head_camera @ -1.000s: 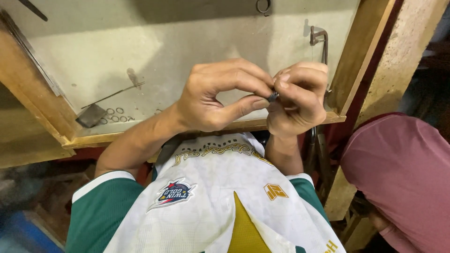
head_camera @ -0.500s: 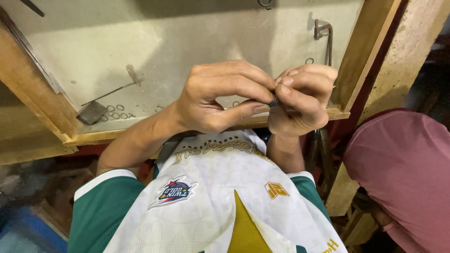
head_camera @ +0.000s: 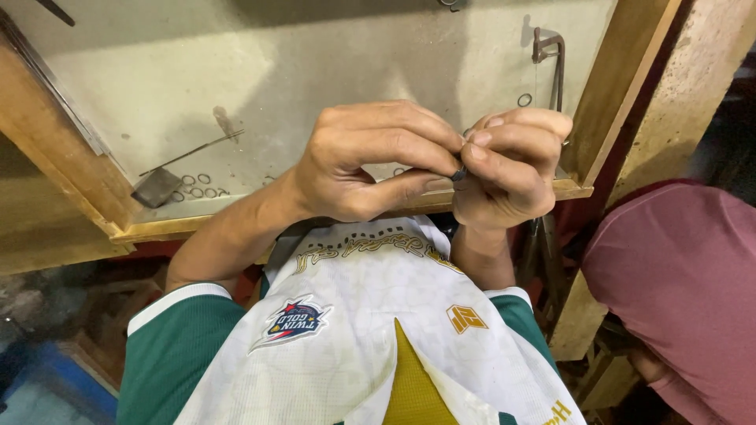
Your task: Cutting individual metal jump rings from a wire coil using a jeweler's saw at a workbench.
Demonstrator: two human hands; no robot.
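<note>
A small dark ring (head_camera: 459,172) is pinched between the fingertips of both hands, held up in front of the chest just above the near edge of a pale worktop (head_camera: 315,86). The left hand (head_camera: 370,161) is curled, its thumb and forefinger pressed together on the ring from the left; the right hand (head_camera: 508,169) is closed over it from the right, fingers bent and clamped on the same piece. The fingertips of the two hands are touching. The worktop is framed by a wooden rim (head_camera: 157,228). On the left part of it a thin metal rod (head_camera: 193,152) is laid at a slant, with a flat grey metal piece (head_camera: 156,187) at its lower end and several loose rings (head_camera: 197,187) just beside that. Another loose ring (head_camera: 524,100) is seen near a bent metal hook (head_camera: 549,59) at the right edge. A white and green shirt (head_camera: 354,338) is worn. At the lower right, another person's pink sleeve (head_camera: 677,275) is seen.
</note>
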